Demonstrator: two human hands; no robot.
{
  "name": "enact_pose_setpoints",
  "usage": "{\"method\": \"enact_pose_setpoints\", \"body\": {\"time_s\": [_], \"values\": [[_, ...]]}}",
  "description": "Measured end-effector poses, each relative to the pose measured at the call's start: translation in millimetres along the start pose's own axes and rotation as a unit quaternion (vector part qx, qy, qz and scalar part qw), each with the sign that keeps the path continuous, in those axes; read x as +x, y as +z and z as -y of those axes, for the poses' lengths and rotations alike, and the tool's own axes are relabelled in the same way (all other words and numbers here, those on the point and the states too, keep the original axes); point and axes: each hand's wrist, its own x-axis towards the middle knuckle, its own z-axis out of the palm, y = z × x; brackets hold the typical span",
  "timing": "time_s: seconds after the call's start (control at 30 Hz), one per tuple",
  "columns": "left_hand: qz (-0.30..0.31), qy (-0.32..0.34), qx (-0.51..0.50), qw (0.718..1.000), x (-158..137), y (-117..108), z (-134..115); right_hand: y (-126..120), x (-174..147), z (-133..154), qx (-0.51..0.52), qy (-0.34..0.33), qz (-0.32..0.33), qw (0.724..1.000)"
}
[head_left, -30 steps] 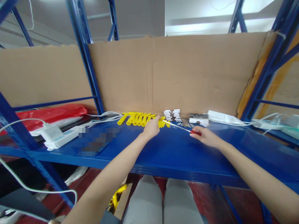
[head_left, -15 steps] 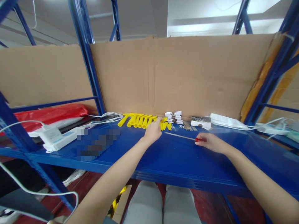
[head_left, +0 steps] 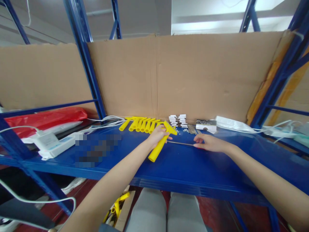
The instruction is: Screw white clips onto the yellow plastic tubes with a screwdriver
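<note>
My left hand (head_left: 157,136) is closed around a yellow scraper handle (head_left: 159,149), its tube end tilted down toward the front and its wide head pointing away to the right. My right hand (head_left: 209,143) is closed on a screwdriver (head_left: 181,143); the long metal shaft points left, its tip near the left fingers. Most of the screwdriver's red grip is hidden by the fingers. Behind my left hand, several more yellow handles (head_left: 140,125) lie in a row along the cardboard.
Stacked white-and-black packs (head_left: 178,121), small loose metal parts (head_left: 185,130), flat metal plates (head_left: 192,129) and a box (head_left: 206,125) lie at the back. A power strip (head_left: 60,146) sits left, and a white packet (head_left: 233,125) right. Below the blue shelf (head_left: 183,170) is a carton (head_left: 124,209) with yellow pieces.
My left hand has drawn one yellow handle forward out of the row. My right hand has shifted left, carrying the screwdriver closer to it.
</note>
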Motion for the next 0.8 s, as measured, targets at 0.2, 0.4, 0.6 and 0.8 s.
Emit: {"method": "enact_pose_setpoints", "body": {"time_s": [0.2,0.4,0.6,0.8], "values": [[0.028,0.007,-0.006,1.0,-1,1,2,11,48,38,0.004,-0.066,-0.083,0.994],[0.011,0.009,-0.015,1.0,-4,4,0,30,84,60,0.054,-0.077,-0.144,0.985],[-0.003,0.005,-0.022,1.0,-3,5,1,42,89,62,0.123,-0.097,-0.179,0.971],[-0.017,-0.001,-0.019,1.0,-3,7,-1,53,89,59,0.139,-0.119,-0.212,0.96]]}}
